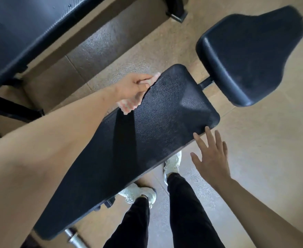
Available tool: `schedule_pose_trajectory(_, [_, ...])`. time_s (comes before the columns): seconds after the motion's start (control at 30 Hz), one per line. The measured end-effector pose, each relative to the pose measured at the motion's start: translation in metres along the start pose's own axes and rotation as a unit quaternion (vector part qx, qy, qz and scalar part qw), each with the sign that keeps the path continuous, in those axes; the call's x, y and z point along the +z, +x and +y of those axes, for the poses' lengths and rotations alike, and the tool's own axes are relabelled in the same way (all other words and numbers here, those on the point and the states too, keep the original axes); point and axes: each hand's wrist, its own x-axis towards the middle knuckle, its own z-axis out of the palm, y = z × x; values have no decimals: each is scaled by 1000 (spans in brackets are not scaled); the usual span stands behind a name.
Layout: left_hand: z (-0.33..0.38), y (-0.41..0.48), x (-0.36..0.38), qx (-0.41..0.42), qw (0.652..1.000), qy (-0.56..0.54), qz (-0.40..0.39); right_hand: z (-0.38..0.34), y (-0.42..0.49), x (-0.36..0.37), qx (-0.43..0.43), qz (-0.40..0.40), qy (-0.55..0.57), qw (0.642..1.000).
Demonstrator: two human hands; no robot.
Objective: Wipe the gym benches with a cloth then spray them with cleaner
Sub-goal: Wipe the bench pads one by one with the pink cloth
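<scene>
Wiping looks still under way: the left hand (134,86) has its grip clenched on a pale cloth (129,104) at the far edge of the bench pad (147,133), the right hand (211,158) hovers released, and no sprayer shows, so spraying remains.

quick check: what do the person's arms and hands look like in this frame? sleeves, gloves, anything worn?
Both forearms are bare up to the frame edge: no sleeves in view. The left hand and right hand have no gloves, and no rings, watch or wristbands show. The left hand is blurred, so small details there can't be confirmed. Lower down, black trousers and pale lace-up trainers are visible.
</scene>
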Motion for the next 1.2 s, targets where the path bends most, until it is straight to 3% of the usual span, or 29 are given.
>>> schedule_pose_trajectory(0.4, [83, 63, 20, 56, 996, 71, -23, 3, -1, 4, 1, -21, 101, 995])
schedule_pose_trajectory(0.53, [118, 68, 34, 80, 988, 126, -35, 6, 7, -14, 29, -2, 194, 981])
schedule_pose_trajectory(0.63, [136, 70, 50, 152, 976, 155, -25, 12, 19, -48, 114, 86, 387, 911])
schedule_pose_trajectory(0.7, [148, 69, 63, 199, 970, 139, -7, 19, 36, -78, 166, 98, 475, 859])
schedule_pose_trajectory(0.87, [164, 60, 87, 210, 977, -44, -20, 22, 91, -138, 104, 85, 668, 732])
schedule_pose_trajectory(0.9, [166, 58, 91, 205, 976, -72, -28, 24, 103, -148, 71, 83, 678, 727])
schedule_pose_trajectory(1.1, [160, 45, 95, 187, 967, -174, 11, 35, 158, -171, 10, 55, 552, 832])
schedule_pose_trajectory(1.2, [126, 38, 104, 140, 977, -97, 126, 42, 173, -163, -1, 78, 472, 878])
